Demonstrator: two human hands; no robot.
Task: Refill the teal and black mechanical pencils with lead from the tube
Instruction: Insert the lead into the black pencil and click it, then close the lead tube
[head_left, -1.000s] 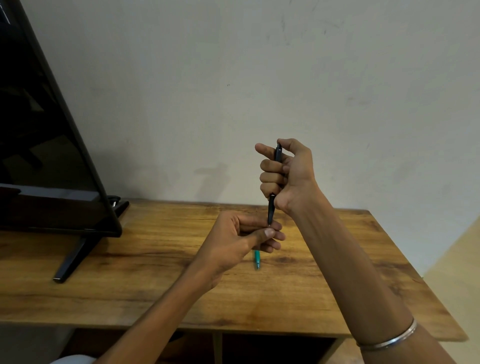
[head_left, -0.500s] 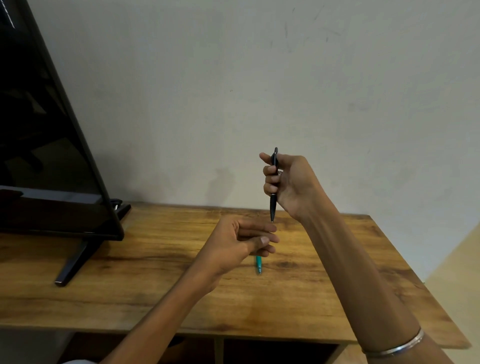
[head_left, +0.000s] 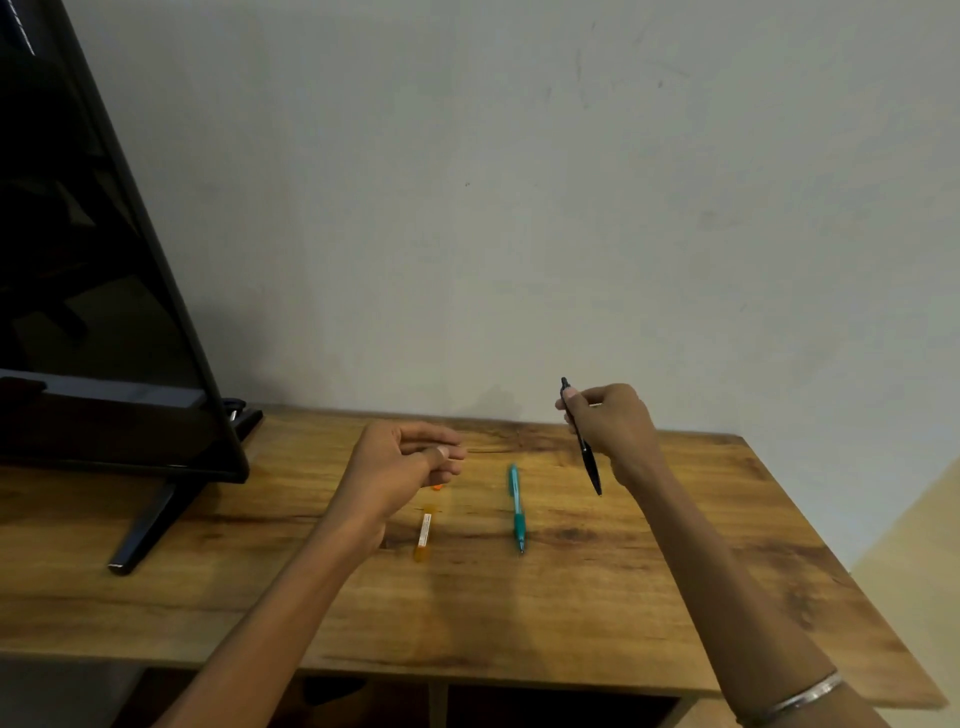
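My right hand (head_left: 610, 428) grips the black mechanical pencil (head_left: 583, 441), tilted with its tip pointing down and right, above the wooden table (head_left: 571, 613). The teal mechanical pencil (head_left: 516, 506) lies on the table between my hands, tip toward me. An orange lead tube (head_left: 424, 532) with a white label lies left of it, just right of my left wrist. A small orange cap (head_left: 437, 487) rests on the table by my left fingers. My left hand (head_left: 402, 465) hovers over the table with thumb and fingers pinched together; anything between them is too small to see.
A black flat screen (head_left: 104, 312) on a black stand leg (head_left: 143, 530) fills the left side of the table. A plain wall rises behind the table. The table's right edge drops off beyond my right forearm, and open shelving shows beneath the front edge.
My hands have come apart: the right hand swung the black pencil to the right and tilted it, the left hand shifted left, uncovering the teal pencil, tube and cap.
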